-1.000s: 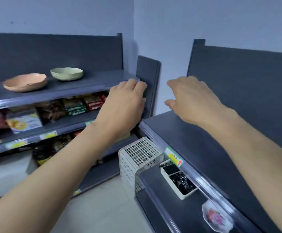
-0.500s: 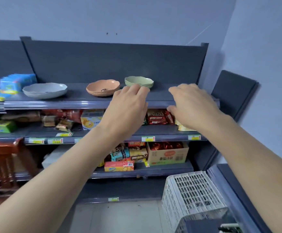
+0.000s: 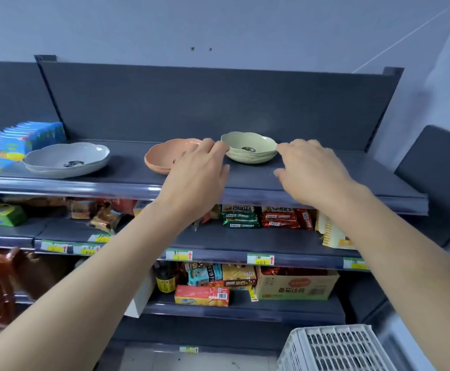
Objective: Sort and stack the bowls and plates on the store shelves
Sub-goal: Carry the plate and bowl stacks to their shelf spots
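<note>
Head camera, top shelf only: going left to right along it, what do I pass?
Stack of blue packets → wide grey scalloped dish → orange scalloped bowl, partly behind the left hand → stack of pale green scalloped bowls → right hand, open above bare shelf.

Both forearms are bare to the frame edge, with no sleeves, rings, watch or gloves worn.
</note>
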Motion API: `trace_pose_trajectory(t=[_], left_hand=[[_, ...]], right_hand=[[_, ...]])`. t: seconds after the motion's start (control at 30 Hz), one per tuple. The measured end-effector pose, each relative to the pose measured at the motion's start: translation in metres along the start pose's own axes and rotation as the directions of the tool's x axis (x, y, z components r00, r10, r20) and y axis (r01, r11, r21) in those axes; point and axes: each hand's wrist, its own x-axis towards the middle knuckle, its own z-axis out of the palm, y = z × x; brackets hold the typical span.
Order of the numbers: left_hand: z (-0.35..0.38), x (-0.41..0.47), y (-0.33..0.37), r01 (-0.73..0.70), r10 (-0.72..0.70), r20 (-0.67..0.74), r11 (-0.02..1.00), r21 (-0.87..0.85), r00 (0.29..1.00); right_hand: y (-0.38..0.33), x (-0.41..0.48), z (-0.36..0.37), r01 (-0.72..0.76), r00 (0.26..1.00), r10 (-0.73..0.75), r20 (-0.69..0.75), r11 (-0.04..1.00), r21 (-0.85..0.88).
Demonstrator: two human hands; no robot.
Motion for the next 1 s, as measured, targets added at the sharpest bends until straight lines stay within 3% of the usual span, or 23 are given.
trace_pose_trajectory(t=[0.53,0.73,1.0], left_hand=[[0.126,0.158,-0.083,-0.064,0.061,0.214,0.998,0.007,0.975],[0.171,0.199,-0.092,0.033,-0.028,0.281,0.999,-0.013,0.959],[0.225,0.248,-0.106,0.226,-0.208,0.404,0.974,0.002,0.891]], right_hand=[[0.027,0.162,0.098,-0.201,0.977,0.202,0.076,0.979,-0.021],[0.051,0.213,0.142,-0.185,0.975,0.177,0.135,0.982,0.048],[0.088,0.268,0.202,-0.312,0.909,0.237,0.344,0.933,0.181]])
